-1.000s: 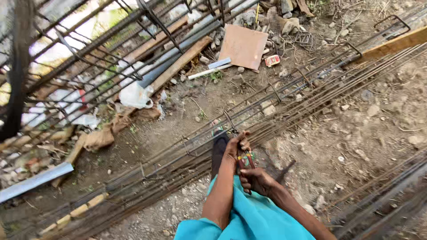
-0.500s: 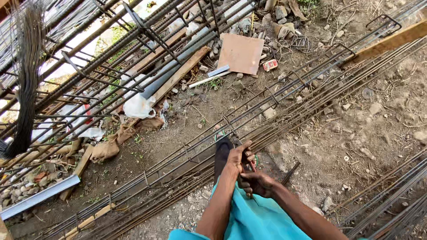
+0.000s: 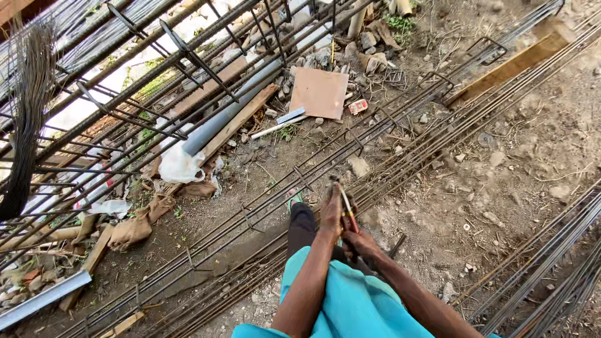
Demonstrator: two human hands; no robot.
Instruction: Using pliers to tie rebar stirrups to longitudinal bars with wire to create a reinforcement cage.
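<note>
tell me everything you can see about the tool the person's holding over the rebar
The tool looks like pliers or pincers with slim handles, one reddish-orange and one yellowish, ending in dark metal jaws whose shape is too small to make out. It points away from the person, tilted toward the long rebar cage lying on the dirt. The left hand wraps the upper part, and the right hand grips the handle ends below. Its tip sits at the bars; whether it bites wire cannot be told.
</note>
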